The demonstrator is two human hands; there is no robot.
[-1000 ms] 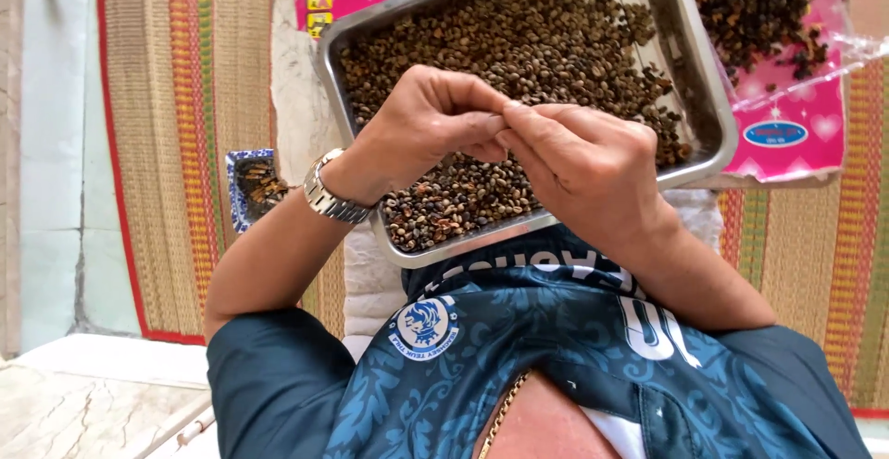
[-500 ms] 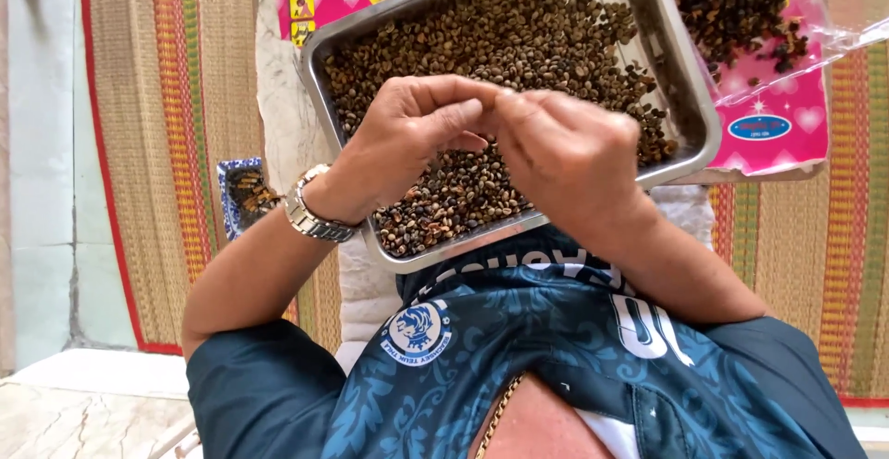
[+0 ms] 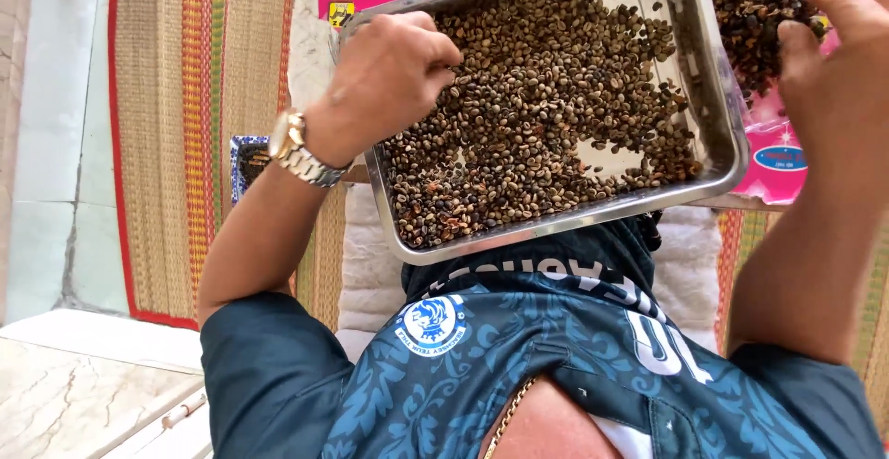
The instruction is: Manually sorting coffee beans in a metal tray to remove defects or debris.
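A steel tray [image 3: 556, 227] rests on my lap, filled with small brown beans [image 3: 556, 98] and showing a bare patch near its right side. My left hand [image 3: 389, 79], with a metal watch [image 3: 296, 149] on the wrist, is over the tray's left part, fingers bunched and tips touching the beans. My right hand [image 3: 833, 70] is off the tray's right edge, at a pile of dark dried berries [image 3: 750, 5] on a pink plastic sheet [image 3: 778, 158]. Its fingers are apart above the pile. What its fingertips touch is hidden.
A small blue-and-white dish [image 3: 248, 163] with brown husks sits on the woven striped mat [image 3: 167, 98] left of my arm. A white cloth [image 3: 366, 274] lies under the tray. Pale tiled floor [image 3: 56, 98] borders the mat at the left.
My hands were pressed together over the tray's middle, pinching something small. They have parted: the left moved up and left onto the beans, the right swung out to the berry pile.
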